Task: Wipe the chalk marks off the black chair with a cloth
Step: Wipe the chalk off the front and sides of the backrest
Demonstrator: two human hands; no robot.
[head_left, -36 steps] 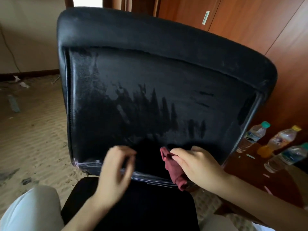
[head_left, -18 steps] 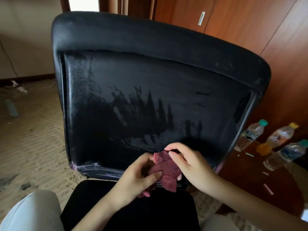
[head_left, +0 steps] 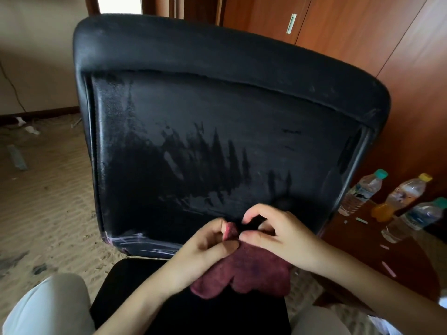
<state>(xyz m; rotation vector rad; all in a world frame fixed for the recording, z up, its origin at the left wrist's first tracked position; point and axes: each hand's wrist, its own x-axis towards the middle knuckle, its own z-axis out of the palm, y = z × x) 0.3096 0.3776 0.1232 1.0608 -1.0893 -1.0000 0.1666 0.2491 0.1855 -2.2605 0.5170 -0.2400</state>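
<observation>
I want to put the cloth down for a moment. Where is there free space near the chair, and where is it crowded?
The black seat is bare in front of the cloth that both hands hold. The carpet left of the backrest is mostly open. The wooden table on the right is crowded with bottles and chalk pieces.

Dim room — window glare up top, edges warped.

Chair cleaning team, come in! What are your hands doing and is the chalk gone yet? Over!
Left hand and right hand both pinching the maroon cloth. Chalk marks remain on the black chair. Nothing blocking.
</observation>
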